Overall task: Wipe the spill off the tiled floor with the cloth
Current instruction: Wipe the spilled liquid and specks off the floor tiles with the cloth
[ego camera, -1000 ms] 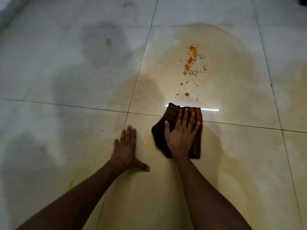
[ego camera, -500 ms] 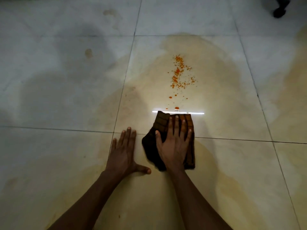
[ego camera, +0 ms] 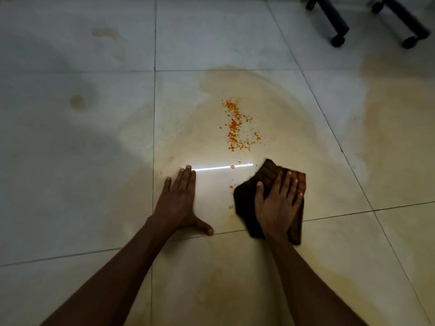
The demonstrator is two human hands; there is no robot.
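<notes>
Right hand pressing a dark cloth flat on a stained tiled floor, left hand braced beside it.

The right hand (ego camera: 276,203) lies with fingers (ego camera: 286,184) spread open and flat on the brown cloth (ego camera: 268,175), pinning rather than gripping it; the cloth's near edge crosses a grout line. The left hand (ego camera: 180,201) rests palm-down, fingers open, thumb out, well apart from the cloth, bare tile between them. The orange spill (ego camera: 237,128) lies just beyond the cloth's far corner, a few stray droplets (ego camera: 231,185) beside its left edge. Around it spreads a pale yellowish stain on the tiled floor (ego camera: 82,142), crossed by a bright light streak (ego camera: 221,167). Open floor lies on every side; black chair legs on casters (ego camera: 336,27) stand at the far right corner.
</notes>
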